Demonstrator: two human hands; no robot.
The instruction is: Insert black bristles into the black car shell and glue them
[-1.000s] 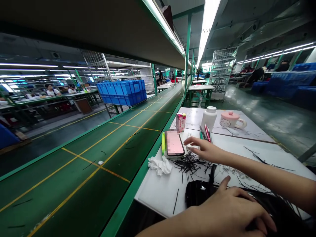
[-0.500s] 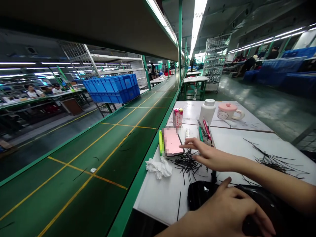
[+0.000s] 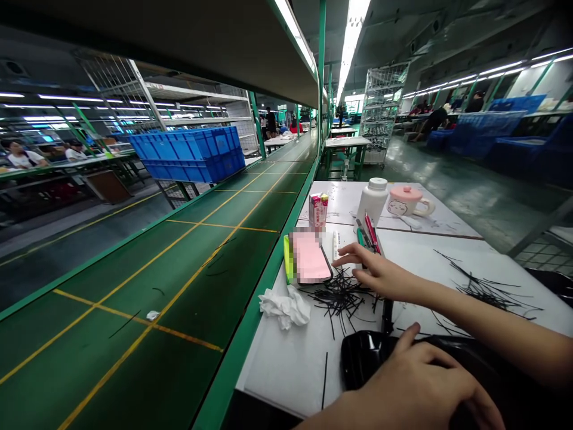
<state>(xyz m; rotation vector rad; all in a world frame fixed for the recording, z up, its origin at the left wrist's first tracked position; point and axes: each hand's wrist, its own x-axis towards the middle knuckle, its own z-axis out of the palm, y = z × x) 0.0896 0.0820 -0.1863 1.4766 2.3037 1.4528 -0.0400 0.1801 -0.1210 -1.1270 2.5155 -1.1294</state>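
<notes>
My right hand (image 3: 384, 276) reaches in from the right, fingers stretched and apart, with nothing visible in it. Its fingertips hover by the right edge of a phone-shaped thing with a pink face (image 3: 308, 260), partly pixelated. Under and beside the fingers lies a loose pile of thin black strips (image 3: 342, 297). Nearer to me, my left hand (image 3: 416, 382) curves over a glossy black object (image 3: 364, 352), thumb on one side and fingers on the other. Both hands hide much of that object, so its kind is unclear. A crumpled white tissue (image 3: 285, 306) sits left of the pile.
Behind the hands stand a white bottle (image 3: 372, 203), a mug with a pink lid (image 3: 407, 202), a small pink carton (image 3: 318, 210) and several pens (image 3: 370, 233). More black strips (image 3: 487, 286) lie at right. A green conveyor belt (image 3: 179, 286) runs along the table's left side.
The view has shifted slightly, moving the scene leftward. My right fingertips have drawn back a little from the pink-faced thing. My left hand stays on the glossy black object.
</notes>
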